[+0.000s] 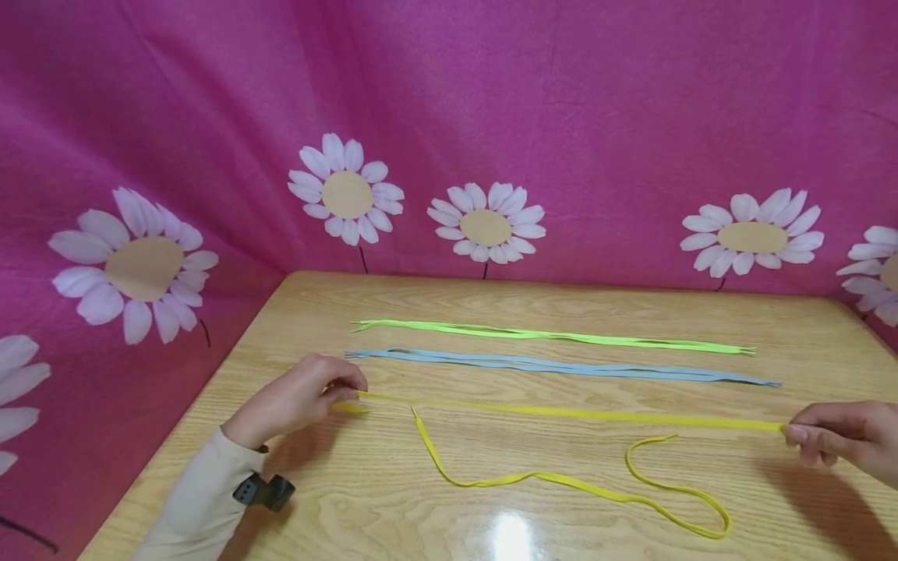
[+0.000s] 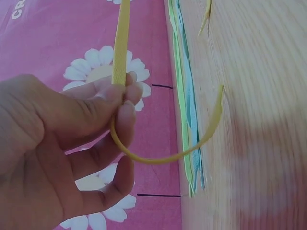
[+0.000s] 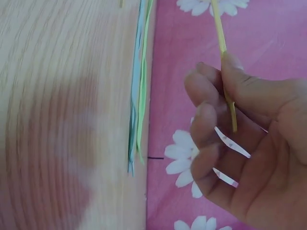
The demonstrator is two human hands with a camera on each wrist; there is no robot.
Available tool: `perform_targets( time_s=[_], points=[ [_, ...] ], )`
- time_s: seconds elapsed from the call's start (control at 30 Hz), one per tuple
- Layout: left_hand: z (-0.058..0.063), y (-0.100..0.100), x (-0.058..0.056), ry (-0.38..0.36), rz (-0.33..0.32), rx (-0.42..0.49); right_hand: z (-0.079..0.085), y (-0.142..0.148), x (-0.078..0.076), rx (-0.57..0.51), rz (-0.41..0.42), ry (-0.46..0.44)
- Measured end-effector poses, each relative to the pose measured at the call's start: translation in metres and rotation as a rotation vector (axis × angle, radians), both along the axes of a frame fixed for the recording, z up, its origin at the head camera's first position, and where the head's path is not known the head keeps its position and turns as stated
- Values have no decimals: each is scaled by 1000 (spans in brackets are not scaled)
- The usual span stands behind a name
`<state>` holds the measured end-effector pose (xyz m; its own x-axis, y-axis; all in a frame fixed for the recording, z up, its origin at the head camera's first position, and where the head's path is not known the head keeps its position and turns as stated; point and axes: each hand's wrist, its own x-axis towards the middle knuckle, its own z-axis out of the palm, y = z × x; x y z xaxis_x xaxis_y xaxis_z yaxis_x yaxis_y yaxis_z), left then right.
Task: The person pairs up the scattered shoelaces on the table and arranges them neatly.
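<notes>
A yellow shoelace [image 1: 561, 411] stretches nearly straight between the two hands, above the table. My left hand [image 1: 305, 396] pinches it near one end between thumb and fingers; in the left wrist view a short tail of the lace [image 2: 153, 160] curves below the grip. The other end is pinched by my right hand [image 1: 845, 436], and its tip pokes out under the thumb in the right wrist view. On the wood in front lies a second yellow shoelace [image 1: 491, 481], loosely curved with a hook at its right.
Green shoelaces [image 1: 561, 335] lie straight across the back of the wooden table [image 1: 337, 499]. Blue shoelaces [image 1: 561, 366] run alongside, just nearer. Pink cloth with daisies [image 1: 596, 117] hangs behind and at the left. A black device [image 1: 265, 491] is worn on the left wrist.
</notes>
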<state>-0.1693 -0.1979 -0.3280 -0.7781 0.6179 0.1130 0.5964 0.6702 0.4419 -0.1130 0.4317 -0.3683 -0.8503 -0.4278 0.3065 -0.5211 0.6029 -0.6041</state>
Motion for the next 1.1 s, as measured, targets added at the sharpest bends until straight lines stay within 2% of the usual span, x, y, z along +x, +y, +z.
perform_targets(
  time_s=[0.1, 0.17, 0.3, 0.43, 0.53, 0.63, 0.7, 0.9, 1.1],
  points=[
    [-1, -3, -1, 15, 0, 19, -1, 3, 2, 46, -149, -12],
    [-1, -5, -1, 32, -5, 36, -3, 6, 2, 59, -211, 2],
    [-2, -9, -3, 57, 1, 55, -21, 27, -6, -37, -218, 49],
    [-2, -11, -4, 55, 33, 50, -48, 57, -19, -182, -178, 63],
    [-1, -12, -5, 56, 46, 52, -63, 72, -24, -202, -223, 74],
    [-1, -14, -6, 62, 48, 52, -71, 81, -26, -204, -269, 61],
    [-1, -15, -7, 63, 49, 52, -72, 84, -26, -202, -296, 48],
    [-2, -19, -11, 90, 74, 20, -67, 79, -23, -232, -290, 30],
    [-7, -23, -15, 90, 115, -5, -53, 67, -17, -235, -291, -9]
  ],
)
